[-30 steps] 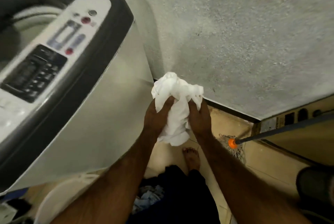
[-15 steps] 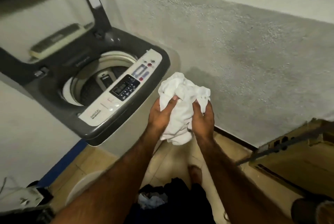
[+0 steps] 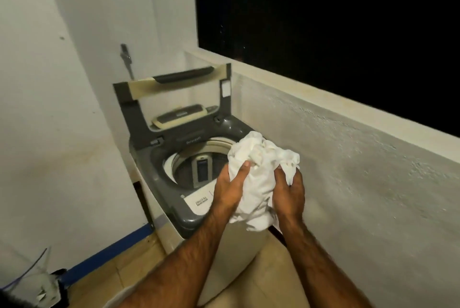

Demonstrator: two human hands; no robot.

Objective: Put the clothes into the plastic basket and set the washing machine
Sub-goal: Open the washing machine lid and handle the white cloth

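Washer (image 3: 159, 158): in the corner, beside the low wall (image 3: 348, 170).
Lid (image 3: 174, 78): standing upright at the back.
Cloth (image 3: 258, 158): white, bunched, above the washer's front right corner.
Left hand (image 3: 229, 190): curled round the cloth's left side.
Right hand (image 3: 288, 195): gripping the cloth's right side.
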